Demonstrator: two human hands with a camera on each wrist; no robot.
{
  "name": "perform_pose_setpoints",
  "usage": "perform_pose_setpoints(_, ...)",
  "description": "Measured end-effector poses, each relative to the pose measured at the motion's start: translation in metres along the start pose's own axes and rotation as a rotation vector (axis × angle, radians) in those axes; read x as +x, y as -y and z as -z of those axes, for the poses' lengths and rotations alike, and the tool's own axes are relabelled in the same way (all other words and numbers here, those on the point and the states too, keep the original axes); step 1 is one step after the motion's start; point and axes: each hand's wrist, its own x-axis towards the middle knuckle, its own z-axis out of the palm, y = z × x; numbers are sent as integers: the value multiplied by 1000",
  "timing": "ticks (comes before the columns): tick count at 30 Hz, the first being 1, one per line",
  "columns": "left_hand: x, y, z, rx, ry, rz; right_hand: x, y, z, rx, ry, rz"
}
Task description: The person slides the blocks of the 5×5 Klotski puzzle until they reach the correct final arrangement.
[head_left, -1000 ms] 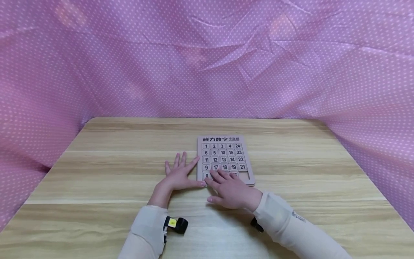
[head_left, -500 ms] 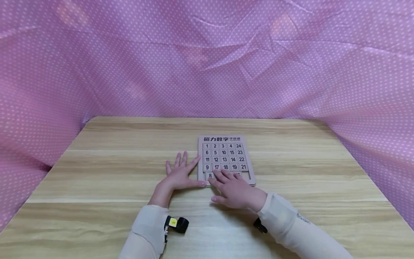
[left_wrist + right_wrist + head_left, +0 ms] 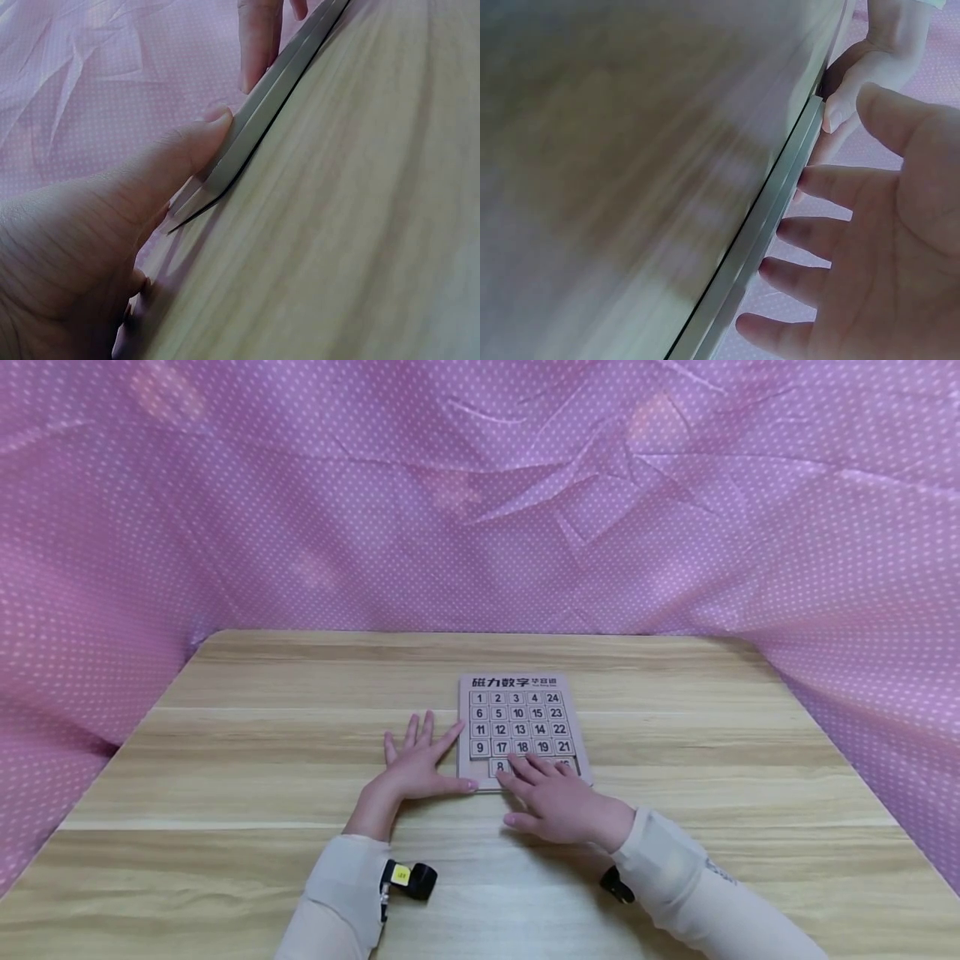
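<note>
A number sliding puzzle [image 3: 551, 681] lies flat on the wooden table, with rows of square numbered tiles. My left hand [image 3: 412, 775] rests at its left side, fingers spread; the thumb touches the near left corner and the index finger reaches the left edge. In the left wrist view, that thumb [image 3: 202, 139] lies on the corner of the frame. My right hand [image 3: 558, 808] has its straight fingertips on the bottom row, partly covering it. The tile 8 [image 3: 500, 767] shows beside the index finger, with a gap at the row's left end.
The wood-grain table [image 3: 225, 760] extends on all sides of the puzzle. A pink dotted cloth [image 3: 480, 510] hangs behind and at both sides. Wrist cameras sit on both sleeves, the left one [image 3: 422, 882] close to the tabletop.
My right hand has slid to the right, and the bottom row of tiles has moved with it. The gap has passed from the row's right end to its left. My left hand stays put.
</note>
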Motion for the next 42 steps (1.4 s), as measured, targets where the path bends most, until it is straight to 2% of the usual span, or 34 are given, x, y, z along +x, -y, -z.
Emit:
perform_pose_setpoints(9,0,0,0,-5,0,-4,-7,-5,3,26,-2,-6)
perform_pose_setpoints(13,1,1,-1,-4,2,-3,-10,-13,6,82,8,-18)
perform_pose_setpoints(18,1,2,-2,-12,1,0,-13,-34,23,180,-24,-28)
perform_pose_setpoints(22,2,2,-2,-11,-2,-1,-8,-48,37,200,-59,-51)
perform_pose_setpoints(26,2,1,-2,-11,-2,-2,5,-49,39,167,-52,-77)
perform_pose_setpoints(35,2,-1,0,0,6,6,50,-29,30,69,48,-118)
perform_pose_setpoints(42,2,1,-2,-5,11,3,75,-19,23,11,57,-142)
